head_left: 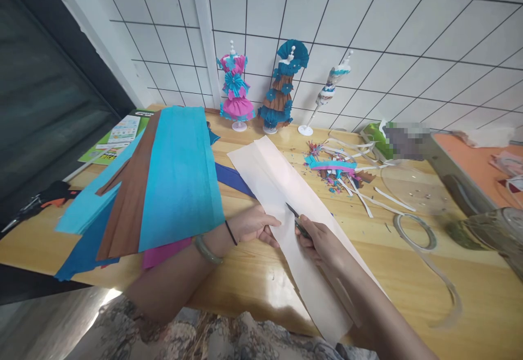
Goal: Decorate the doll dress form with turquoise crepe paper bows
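A long sheet of pale pink crepe paper lies slantwise over the wooden table in front of me. My left hand pinches its left edge between thumb and fingers. In my right hand I grip a pair of dark-handled scissors, whose blades point up and left into the paper. Below the scissors the paper is split into two strips that hang towards the table's front edge. A dark blue strip shows from under the paper's left side.
Blue and brown crepe sheets are stacked at left, by a glue gun. Three small dress forms stand along the tiled wall. Paper scraps, a tape roll and a glass jar lie at right, beside an orange tray.
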The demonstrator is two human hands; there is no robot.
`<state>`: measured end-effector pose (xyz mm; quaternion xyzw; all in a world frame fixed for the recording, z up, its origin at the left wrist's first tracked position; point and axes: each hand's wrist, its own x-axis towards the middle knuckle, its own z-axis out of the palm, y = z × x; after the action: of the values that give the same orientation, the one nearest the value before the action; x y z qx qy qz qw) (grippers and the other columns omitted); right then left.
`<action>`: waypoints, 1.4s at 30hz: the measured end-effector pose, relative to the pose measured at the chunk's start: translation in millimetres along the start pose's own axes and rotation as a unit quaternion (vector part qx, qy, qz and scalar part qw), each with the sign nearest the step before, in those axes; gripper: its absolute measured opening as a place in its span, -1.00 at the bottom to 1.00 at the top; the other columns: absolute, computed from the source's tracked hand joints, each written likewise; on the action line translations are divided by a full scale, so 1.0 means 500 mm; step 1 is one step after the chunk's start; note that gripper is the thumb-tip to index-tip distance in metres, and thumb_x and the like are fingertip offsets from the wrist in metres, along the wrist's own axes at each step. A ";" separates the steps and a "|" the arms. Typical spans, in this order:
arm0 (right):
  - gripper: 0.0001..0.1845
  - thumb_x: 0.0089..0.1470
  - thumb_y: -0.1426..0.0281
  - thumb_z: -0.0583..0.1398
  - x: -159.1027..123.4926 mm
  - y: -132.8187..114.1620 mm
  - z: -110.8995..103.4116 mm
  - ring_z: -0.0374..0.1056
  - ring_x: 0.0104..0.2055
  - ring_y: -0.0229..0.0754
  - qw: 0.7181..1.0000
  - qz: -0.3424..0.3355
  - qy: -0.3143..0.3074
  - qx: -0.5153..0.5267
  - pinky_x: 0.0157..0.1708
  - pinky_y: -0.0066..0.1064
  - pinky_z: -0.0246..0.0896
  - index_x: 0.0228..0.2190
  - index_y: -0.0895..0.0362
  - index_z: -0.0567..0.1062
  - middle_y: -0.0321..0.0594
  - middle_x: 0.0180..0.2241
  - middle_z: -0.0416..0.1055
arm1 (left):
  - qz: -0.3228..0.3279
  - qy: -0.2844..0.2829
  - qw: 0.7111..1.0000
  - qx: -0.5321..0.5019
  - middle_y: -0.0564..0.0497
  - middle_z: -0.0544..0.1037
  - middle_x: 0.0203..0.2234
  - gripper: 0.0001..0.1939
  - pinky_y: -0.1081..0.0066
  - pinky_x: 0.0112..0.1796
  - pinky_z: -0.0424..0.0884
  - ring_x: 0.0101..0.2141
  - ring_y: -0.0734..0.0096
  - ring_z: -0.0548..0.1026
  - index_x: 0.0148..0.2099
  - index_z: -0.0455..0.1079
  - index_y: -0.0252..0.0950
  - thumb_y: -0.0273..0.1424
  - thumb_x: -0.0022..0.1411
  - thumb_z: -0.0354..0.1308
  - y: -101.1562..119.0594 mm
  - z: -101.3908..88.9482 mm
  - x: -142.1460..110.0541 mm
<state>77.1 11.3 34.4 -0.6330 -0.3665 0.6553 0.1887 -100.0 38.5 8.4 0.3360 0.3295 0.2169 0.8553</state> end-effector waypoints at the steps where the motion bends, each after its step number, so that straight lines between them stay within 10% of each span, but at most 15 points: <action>1: -0.63 0.05 0.08 -0.05 0.000 -0.002 0.001 -0.23 -0.80 -0.49 1.000 0.005 0.002 -0.002 -0.83 -0.59 -0.37 -0.51 0.12 0.21 -0.54 -0.75 -0.09 | 0.001 0.000 1.000 0.000 -0.20 0.50 -0.26 -0.59 0.46 -0.53 0.48 -0.40 0.32 0.52 -0.04 0.31 -0.38 -0.45 0.02 0.16 0.000 0.000 0.000; 42: -0.67 0.09 0.16 -0.06 0.025 -0.022 0.013 -0.24 -0.83 -0.48 0.999 -0.032 0.018 -0.032 -0.81 -0.57 -0.37 -0.56 0.12 0.18 -0.56 -0.78 -0.12 | 0.010 -0.003 1.000 0.010 -0.16 0.50 -0.26 -0.64 0.45 -0.50 0.48 -0.43 0.35 0.52 -0.08 0.35 -0.35 -0.47 0.00 0.15 -0.006 -0.002 0.000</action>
<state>66.7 26.0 33.4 -0.6383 -0.4037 0.6254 0.1962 -100.2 36.7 5.7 0.3491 0.3254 0.2212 0.8505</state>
